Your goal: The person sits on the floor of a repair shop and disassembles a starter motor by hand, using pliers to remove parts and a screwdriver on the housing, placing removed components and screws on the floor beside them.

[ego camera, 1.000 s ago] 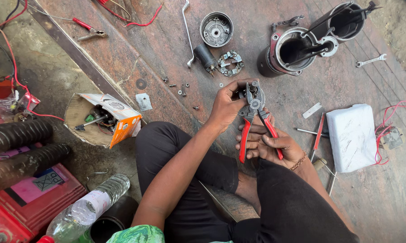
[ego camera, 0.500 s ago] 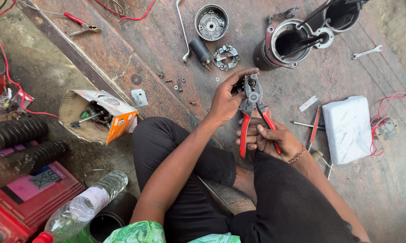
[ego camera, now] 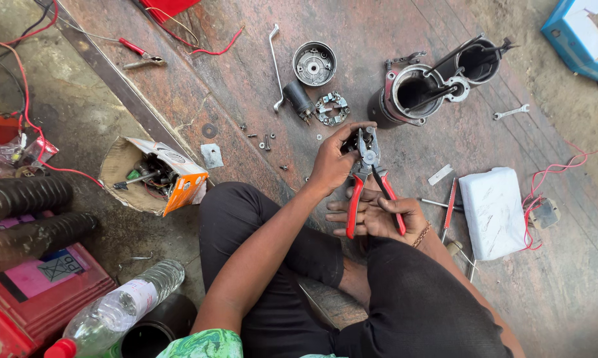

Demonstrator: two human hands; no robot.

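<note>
Sitting cross-legged on a stained reddish floor (ego camera: 405, 20), parts scattered everywhere. Right hand (ego camera: 378, 215) wrapped around both red handles of the pliers (ego camera: 368, 176), clenched on them, nose pointing up and away from the body, long axis running roughly lap-to-floor. Left hand (ego camera: 332, 159) up at the nose end, fingertips pinching a small dark metal part (ego camera: 353, 140) right at the jaws, so touching them; can't tell if the jaws actually bite it or just rest against it. Left hand clearly nearer the part, right hand further back down the handles. Beyond the hands: brush plate (ego camera: 332, 109) and small dark cylinder (ego camera: 300, 99) side by side, round end cap (ego camera: 314, 63) past those, big motor housing (ego camera: 415, 93) off to the right, loose screws (ego camera: 262, 140) just left of the left hand. White block (ego camera: 494, 212) and thin red tool (ego camera: 450, 202) near the right wrist, torn orange-and-white box (ego camera: 156, 176) of bits off the left knee. Nothing between hands and the part.
</note>
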